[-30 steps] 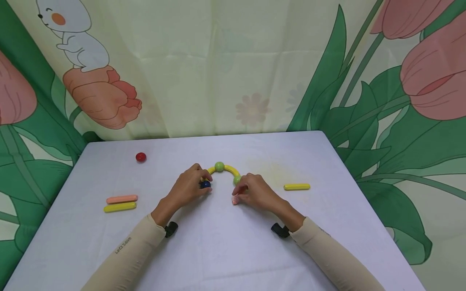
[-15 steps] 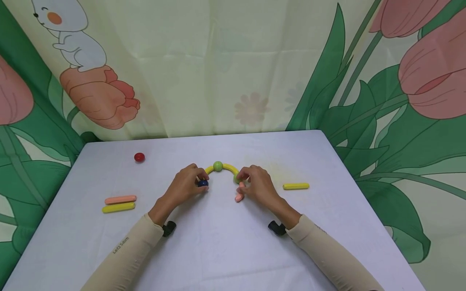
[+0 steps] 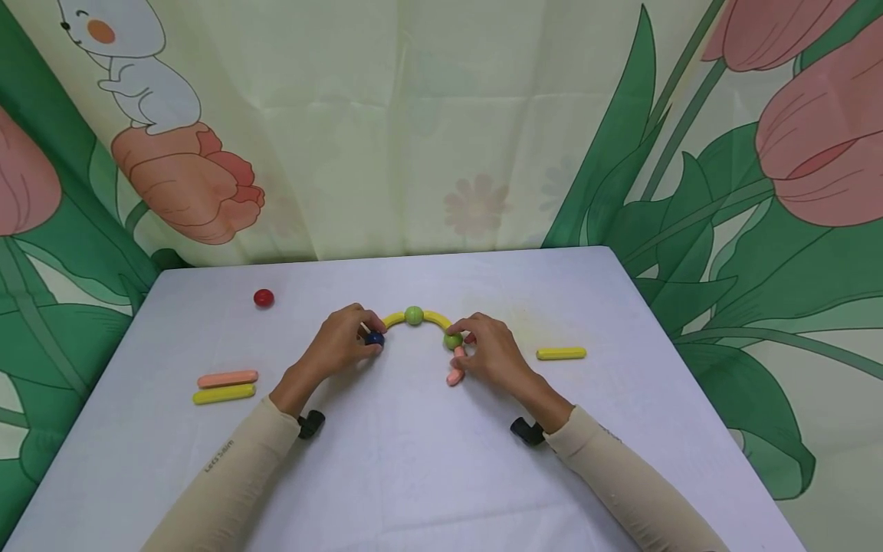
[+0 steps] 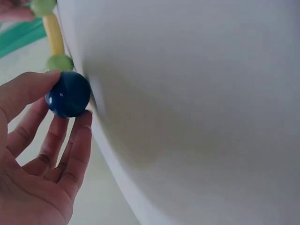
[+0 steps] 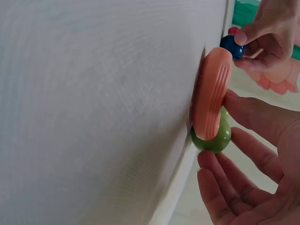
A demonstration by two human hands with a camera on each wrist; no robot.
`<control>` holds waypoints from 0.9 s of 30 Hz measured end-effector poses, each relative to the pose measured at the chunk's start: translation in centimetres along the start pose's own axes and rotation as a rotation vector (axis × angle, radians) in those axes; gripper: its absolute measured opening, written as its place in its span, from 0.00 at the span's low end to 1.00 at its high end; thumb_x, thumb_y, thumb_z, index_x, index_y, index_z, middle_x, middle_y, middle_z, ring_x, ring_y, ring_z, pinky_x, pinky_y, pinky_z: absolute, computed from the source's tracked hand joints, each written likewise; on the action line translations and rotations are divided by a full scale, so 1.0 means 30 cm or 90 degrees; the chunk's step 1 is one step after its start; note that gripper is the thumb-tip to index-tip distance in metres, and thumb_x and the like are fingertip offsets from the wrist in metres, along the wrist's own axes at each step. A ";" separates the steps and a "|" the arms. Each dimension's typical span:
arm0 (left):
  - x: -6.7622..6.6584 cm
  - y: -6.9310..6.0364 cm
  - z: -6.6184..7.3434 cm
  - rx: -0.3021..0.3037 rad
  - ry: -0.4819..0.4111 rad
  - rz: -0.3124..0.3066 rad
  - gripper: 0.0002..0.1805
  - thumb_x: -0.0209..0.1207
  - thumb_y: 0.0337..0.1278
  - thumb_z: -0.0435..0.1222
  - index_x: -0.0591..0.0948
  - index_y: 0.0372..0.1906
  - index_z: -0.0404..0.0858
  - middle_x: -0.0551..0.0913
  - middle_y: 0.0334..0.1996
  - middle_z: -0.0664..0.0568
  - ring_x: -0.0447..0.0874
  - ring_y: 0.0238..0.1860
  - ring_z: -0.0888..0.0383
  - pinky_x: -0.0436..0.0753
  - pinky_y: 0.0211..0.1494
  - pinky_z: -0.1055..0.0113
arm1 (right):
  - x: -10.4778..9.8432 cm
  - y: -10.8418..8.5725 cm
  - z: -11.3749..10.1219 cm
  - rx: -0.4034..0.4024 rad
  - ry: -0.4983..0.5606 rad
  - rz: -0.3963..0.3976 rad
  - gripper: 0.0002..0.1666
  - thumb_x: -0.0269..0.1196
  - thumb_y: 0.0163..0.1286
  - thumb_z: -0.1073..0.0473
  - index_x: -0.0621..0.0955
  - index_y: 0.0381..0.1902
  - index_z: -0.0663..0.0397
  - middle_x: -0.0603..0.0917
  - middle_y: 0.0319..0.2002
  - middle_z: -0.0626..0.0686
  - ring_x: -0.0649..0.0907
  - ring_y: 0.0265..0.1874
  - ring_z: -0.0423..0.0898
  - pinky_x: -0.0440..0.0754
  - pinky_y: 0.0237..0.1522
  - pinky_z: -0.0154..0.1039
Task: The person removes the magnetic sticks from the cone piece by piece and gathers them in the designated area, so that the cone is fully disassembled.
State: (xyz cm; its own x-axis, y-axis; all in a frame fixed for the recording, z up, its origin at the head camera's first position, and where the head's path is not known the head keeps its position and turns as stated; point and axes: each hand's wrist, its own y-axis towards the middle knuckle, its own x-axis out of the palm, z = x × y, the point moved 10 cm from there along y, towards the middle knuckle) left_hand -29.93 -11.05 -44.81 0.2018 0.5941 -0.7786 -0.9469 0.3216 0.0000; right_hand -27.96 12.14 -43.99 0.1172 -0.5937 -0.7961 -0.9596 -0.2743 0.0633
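My left hand [image 3: 341, 337] pinches a glossy dark blue ball [image 4: 69, 94] between thumb and fingertips, at the left end of a toy arch. The arch has curved yellow sticks [image 3: 436, 317] joined by a green ball [image 3: 414, 316] at the top. At its right end sits another green ball [image 5: 213, 140], with a short curved pink stick [image 5: 213, 91] running from it toward me. My right hand [image 3: 498, 349] holds this joint, its thumb against the pink stick and fingertips at the green ball. Whether the blue ball touches the yellow stick is hard to tell.
A red ball [image 3: 264, 298] lies at the back left. Nearer on the left, a straight pink stick [image 3: 228, 379] lies beside a yellow stick [image 3: 224, 394]. Another yellow stick [image 3: 561, 353] is right of my right hand. A white cloth covers the table [image 3: 414, 475].
The pink stick has swung up against the right green ball, and my right fingers have shifted onto that joint. My left hand has moved slightly left with the blue ball.
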 end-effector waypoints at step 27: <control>-0.046 0.190 -0.052 -0.027 0.041 0.048 0.15 0.70 0.59 0.26 0.89 0.51 0.36 0.84 0.47 0.43 0.86 0.50 0.45 0.85 0.58 0.52 | 0.035 -0.032 -0.014 -0.021 0.033 -0.037 0.30 0.86 0.51 0.61 0.89 0.53 0.43 0.84 0.45 0.47 0.84 0.43 0.46 0.81 0.48 0.42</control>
State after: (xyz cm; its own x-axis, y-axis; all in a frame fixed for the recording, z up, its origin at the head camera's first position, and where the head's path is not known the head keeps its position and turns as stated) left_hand -36.00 -11.18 -44.71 0.1146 0.5669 -0.8158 -0.9686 0.2460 0.0348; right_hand -26.81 11.45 -44.64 0.1866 -0.6135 -0.7673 -0.9416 -0.3344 0.0384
